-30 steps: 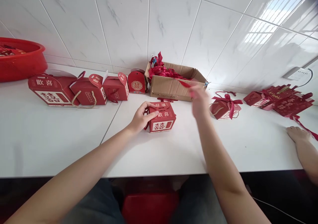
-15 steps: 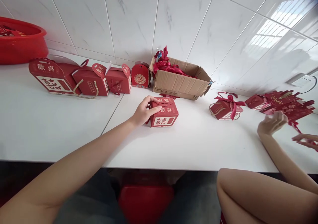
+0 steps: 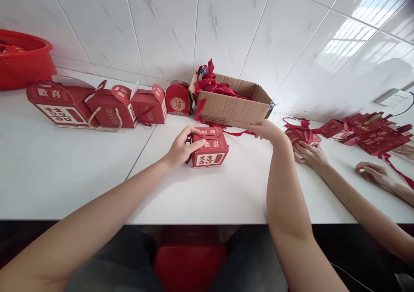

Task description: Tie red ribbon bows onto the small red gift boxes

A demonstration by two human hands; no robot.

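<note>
My left hand (image 3: 183, 147) is closed around the left end of a red gift box (image 3: 210, 149) with white panels and Chinese characters, which stands on the white table. Its thumb lies along the top and front edge. To the right and slightly behind the box, my right hand (image 3: 265, 130) reaches in, fingers bent down and partly hidden. A dark red ribbon (image 3: 237, 133) runs from behind the box to those fingers, which grip it. Another length of red ribbon, blurred, rises behind the box in front of the cardboard box (image 3: 231, 108), where more ribbons lie.
Several red gift boxes (image 3: 111, 106) line the left back, beside a red basin (image 3: 27, 63). At right, a co-worker's hand (image 3: 310, 154) touches a bow-tied box (image 3: 299, 136). Other hands (image 3: 375, 173) rest farther right, near red gift bags (image 3: 384, 136). A tiled wall closes the back.
My right hand has come into view over the table and drawn the ribbon rightward. The co-worker's hand has moved left onto the bow-tied box. My left hand stays on its box.
</note>
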